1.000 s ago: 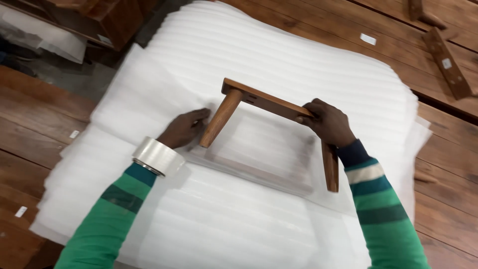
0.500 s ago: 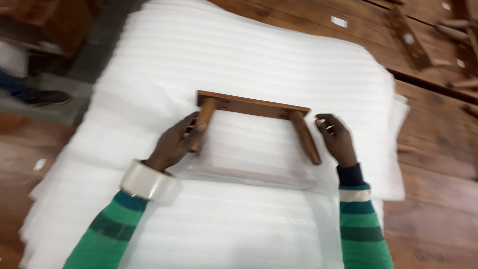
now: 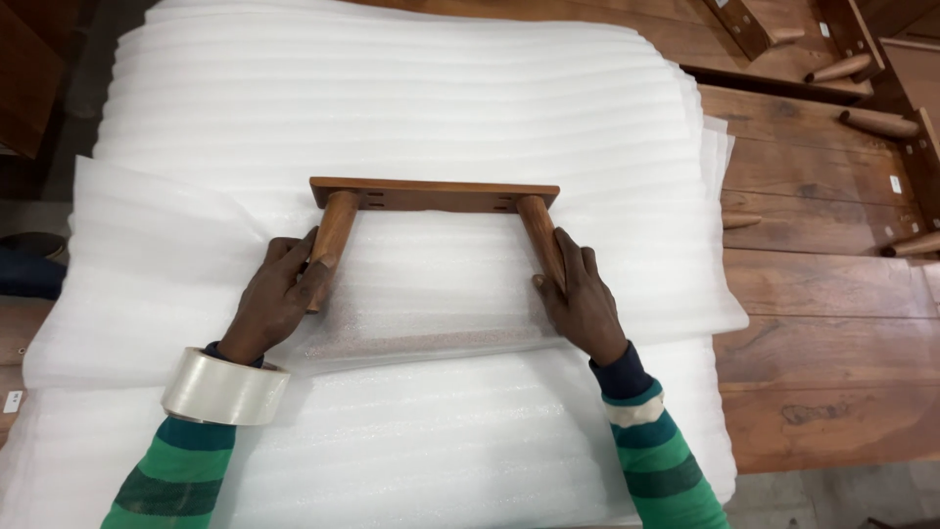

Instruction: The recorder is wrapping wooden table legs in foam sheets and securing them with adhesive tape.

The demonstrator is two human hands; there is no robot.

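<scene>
Dark wooden plank surface, perhaps a floor, under stacked white foam sheets.

Both arms reach forward from the near edge in green striped sleeves with dark cuffs. The left hand lies palm down, wrist straight, its fingers curled lightly rightward and closed. The right hand lies palm down too, fingers stretched flat and pointing far, thumb tucked on its left side. The hands are well apart, level with each other.
</scene>
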